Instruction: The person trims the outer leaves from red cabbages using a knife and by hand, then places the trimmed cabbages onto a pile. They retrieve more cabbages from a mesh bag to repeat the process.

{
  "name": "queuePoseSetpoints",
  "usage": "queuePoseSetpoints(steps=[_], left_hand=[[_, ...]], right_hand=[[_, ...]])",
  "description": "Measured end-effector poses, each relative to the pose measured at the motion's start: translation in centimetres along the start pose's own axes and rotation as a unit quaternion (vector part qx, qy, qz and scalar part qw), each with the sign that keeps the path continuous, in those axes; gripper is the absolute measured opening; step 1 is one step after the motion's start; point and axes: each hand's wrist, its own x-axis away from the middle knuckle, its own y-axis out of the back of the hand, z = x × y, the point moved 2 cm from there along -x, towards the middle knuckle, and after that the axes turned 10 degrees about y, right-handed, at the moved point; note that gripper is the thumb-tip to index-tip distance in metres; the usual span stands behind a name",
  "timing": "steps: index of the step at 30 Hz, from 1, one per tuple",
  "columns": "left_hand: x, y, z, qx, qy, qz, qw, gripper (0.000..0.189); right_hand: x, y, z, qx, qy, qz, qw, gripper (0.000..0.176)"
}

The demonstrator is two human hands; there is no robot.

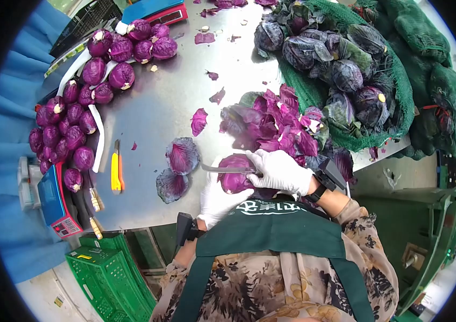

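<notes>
A peeled red cabbage (235,183) rests at the table's near edge, against the apron. My left hand (218,199), in a white glove, is closed around its left side. In my gloved right hand (283,173) is a knife (220,169), its blade lying across the top of the cabbage and pointing left. The knife's handle is hidden by the fingers. Just beyond my hands lies a pile of torn purple leaves (281,126). Two loose outer leaves (181,155) lie to the left of the cabbage.
Peeled cabbages (75,115) are heaped at the left, some by blue scales (53,196). A yellow box cutter (115,170) lies on the metal table (155,107). Unpeeled cabbages (346,75) fill an open green net bag (405,102). Green crates (110,279) and a green bin (410,231) stand below.
</notes>
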Motion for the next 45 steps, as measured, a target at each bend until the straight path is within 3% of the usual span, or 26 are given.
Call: queuePoseSetpoints(steps=[4,7,9,13,14,15,17,19,21,22,26,28,29,31,32,33,37,38,39,41,42,43,44,45], left_hand=[[0.2,1.0,1.0,-0.041,-0.035,0.003,0.999,0.106],[0.0,1.2,1.1,0.043,-0.009,0.027,0.999,0.108],[0.0,1.6,-0.4,0.092,-0.012,0.048,0.995,0.109],[-0.6,2.7,-1.6,0.191,-0.045,0.110,0.974,0.110],[-0.7,3.1,-2.4,0.178,-0.058,0.113,0.976,0.110],[-1.0,3.1,-2.5,0.179,-0.060,0.109,0.976,0.110],[-1.3,3.1,-2.8,0.144,-0.075,0.109,0.981,0.109],[-1.4,2.7,-3.6,0.153,-0.045,0.123,0.980,0.112],[-1.4,2.5,-3.5,0.162,-0.012,0.140,0.977,0.116],[-1.5,2.5,-3.1,0.116,-0.012,0.141,0.983,0.114],[-1.3,2.7,-3.8,0.039,-0.013,0.153,0.987,0.114],[-1.2,2.9,-3.7,0.005,-0.019,0.156,0.988,0.115],[-1.3,3.0,-3.5,-0.028,-0.034,0.156,0.987,0.117],[-1.3,2.9,-3.6,-0.065,-0.052,0.163,0.983,0.119],[-1.2,2.7,-3.7,-0.013,-0.062,0.155,0.986,0.116],[-1.1,2.7,-3.9,0.039,-0.071,0.146,0.986,0.113],[-0.9,2.7,-4.2,0.125,-0.097,0.186,0.970,0.121],[-0.8,2.8,-4.3,0.152,-0.090,0.189,0.966,0.118],[-1.0,3.1,-3.8,0.146,-0.091,0.193,0.966,0.118],[-1.8,4.1,-2.4,0.141,-0.098,0.163,0.972,0.114],[-1.8,3.3,-2.7,0.254,-0.070,0.168,0.950,0.110],[-1.7,3.3,-1.2,0.319,0.036,0.129,0.938,0.107],[-1.9,2.7,-0.4,0.425,0.056,0.133,0.894,0.106],[-1.9,2.1,-0.1,0.524,0.074,0.135,0.837,0.104]], right_hand=[[0.6,0.0,-1.9,-0.052,-0.010,-0.108,0.993,0.018],[0.8,0.1,-2.7,-0.057,-0.036,-0.135,0.989,0.023],[1.0,0.5,-4.9,-0.040,-0.040,-0.230,0.972,0.022],[2.3,3.3,-8.9,-0.005,-0.205,-0.326,0.923,0.018],[2.6,3.7,-10.3,0.009,-0.185,-0.375,0.908,0.017],[3.0,3.9,-11.2,0.034,-0.151,-0.374,0.915,0.033],[1.8,6.5,-6.1,0.072,-0.060,-0.333,0.938,0.056],[1.0,6.9,-1.5,0.009,0.051,-0.233,0.971,0.071],[0.6,6.7,2.2,-0.120,0.010,-0.093,0.988,0.067],[0.4,5.6,2.3,-0.099,0.016,-0.035,0.994,0.063],[0.2,5.3,1.9,-0.087,0.071,-0.022,0.993,0.044],[0.4,4.9,1.5,-0.034,0.094,-0.036,0.994,0.029],[0.3,4.5,1.2,-0.105,0.075,-0.126,0.984,0.014],[-0.1,4.1,-0.3,-0.171,-0.017,-0.231,0.958,0.010],[-0.2,4.4,-1.2,-0.237,-0.110,-0.216,0.941,0.015],[-0.3,4.7,-1.8,-0.262,-0.144,-0.231,0.926,0.018],[0.5,4.2,-8.1,-0.242,-0.213,-0.371,0.871,0.017],[1.5,4.9,-8.5,-0.233,-0.261,-0.323,0.879,0.021],[2.4,4.3,-9.4,0.013,-0.165,-0.337,0.927,0.039],[2.7,3.8,-7.9,0.062,-0.174,-0.371,0.910,0.064],[2.6,3.7,-7.0,0.028,-0.144,-0.363,0.920,0.067],[2.3,3.7,-5.8,-0.007,-0.114,-0.355,0.928,0.071],[1.9,3.3,-4.4,-0.169,-0.069,-0.356,0.917,0.070],[1.6,4.1,-2.3,-0.433,-0.201,-0.229,0.848,0.066]])
